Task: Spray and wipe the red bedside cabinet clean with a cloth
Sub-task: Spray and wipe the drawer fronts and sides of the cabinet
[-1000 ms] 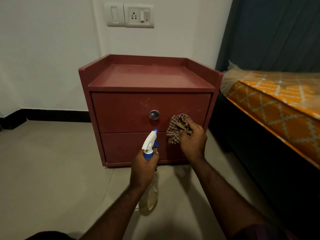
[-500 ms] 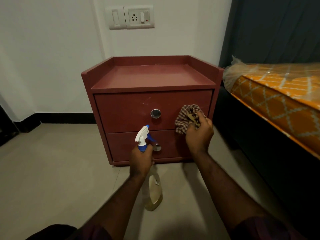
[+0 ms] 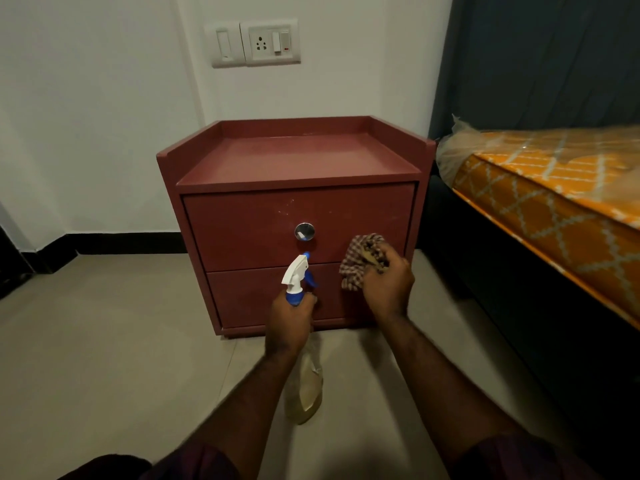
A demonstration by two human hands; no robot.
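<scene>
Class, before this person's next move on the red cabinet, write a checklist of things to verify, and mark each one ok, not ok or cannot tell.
1. The left hand holds the spray bottle: ok.
2. A finger is on the trigger: not ok; the hand grips the neck below it.
3. The right hand grips the checked cloth: ok.
4. Both drawers of the red bedside cabinet are shut: ok.
5. The upper drawer front is clean: not ok; pale marks show above the knob.
6. Liquid is left in the bottle: cannot tell.
</scene>
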